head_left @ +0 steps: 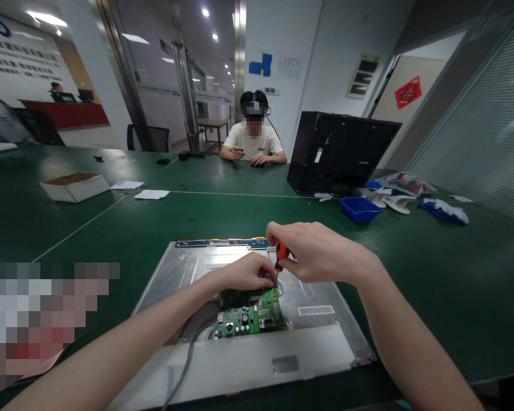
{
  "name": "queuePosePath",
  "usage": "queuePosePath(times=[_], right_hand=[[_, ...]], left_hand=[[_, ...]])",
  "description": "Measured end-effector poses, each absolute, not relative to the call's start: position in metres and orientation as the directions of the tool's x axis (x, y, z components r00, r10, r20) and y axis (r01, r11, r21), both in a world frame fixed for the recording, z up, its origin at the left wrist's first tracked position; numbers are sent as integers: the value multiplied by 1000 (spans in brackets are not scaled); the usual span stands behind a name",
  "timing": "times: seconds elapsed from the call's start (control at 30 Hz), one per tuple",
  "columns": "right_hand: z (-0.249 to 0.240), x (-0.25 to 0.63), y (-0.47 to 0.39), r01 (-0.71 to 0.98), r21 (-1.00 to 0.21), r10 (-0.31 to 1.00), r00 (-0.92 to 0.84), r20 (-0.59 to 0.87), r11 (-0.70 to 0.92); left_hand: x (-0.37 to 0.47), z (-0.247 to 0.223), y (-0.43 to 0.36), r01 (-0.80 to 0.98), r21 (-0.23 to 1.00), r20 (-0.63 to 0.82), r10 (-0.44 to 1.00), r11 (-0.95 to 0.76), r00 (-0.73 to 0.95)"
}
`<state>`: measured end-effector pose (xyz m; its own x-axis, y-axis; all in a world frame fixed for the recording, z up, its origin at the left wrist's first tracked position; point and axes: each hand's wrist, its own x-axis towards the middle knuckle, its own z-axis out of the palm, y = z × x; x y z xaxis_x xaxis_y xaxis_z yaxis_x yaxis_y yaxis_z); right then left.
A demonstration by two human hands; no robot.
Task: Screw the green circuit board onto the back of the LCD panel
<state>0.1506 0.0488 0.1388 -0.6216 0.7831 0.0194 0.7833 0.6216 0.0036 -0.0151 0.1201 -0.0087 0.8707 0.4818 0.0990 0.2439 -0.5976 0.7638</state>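
A screwdriver (281, 252) with a red and black handle stands nearly upright in my right hand (321, 251), its fingers wrapped round the handle. The tip points down at the upper right corner of a green circuit board (251, 321). My left hand (251, 271) is closed beside the shaft, fingertips pinched close to the tip; whatever they hold is hidden. The board lies on the back of a silver metal display panel (317, 294). A blue circuit strip (218, 244) runs along the panel's far edge. From the board's left side a grey cable (191, 357) trails toward me.
Behind the panel stands a black monitor casing (342, 148), with a blue tray (360, 209) and gloves (443, 210) to its right. A white box (75, 187) and papers (152, 194) lie at left. Another person (253, 137) sits across the green table (214, 214).
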Motion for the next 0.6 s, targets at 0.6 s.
queuePosePath(times=[0.6], right_hand=[[141,151,50,763,-59,764,-645,-3,644]], left_hand=[[-16,-14,123,224,765,115,470,-604,875]])
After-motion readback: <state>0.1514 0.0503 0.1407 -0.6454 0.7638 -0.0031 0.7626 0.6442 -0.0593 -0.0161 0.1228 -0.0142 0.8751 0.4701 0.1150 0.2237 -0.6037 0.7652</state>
